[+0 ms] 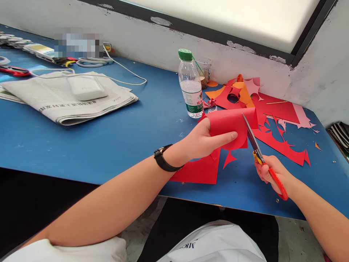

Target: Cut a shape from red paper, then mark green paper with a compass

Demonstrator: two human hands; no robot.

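My left hand (203, 138) pinches a sheet of red paper (229, 122), thumb on the near face, its other fingers hidden behind the sheet. The paper is held above the table, with a rounded cut along its lower edge. In my right hand (272, 174) is a pair of scissors (253, 140) with red handles, its blades pointing up and away. The blades look nearly together and lie at the right side of the sheet. A flat red sheet (201, 171) rests on the table below my left hand, beside a small red scrap (229, 159).
A clear water bottle (191, 87) with a green cap stands behind my left hand. Red, pink and orange paper scraps (280, 142) spread across the right of the blue table (117, 145). Folded newspaper (54, 98) with a white charger-like block (87, 87) and cable lies left.
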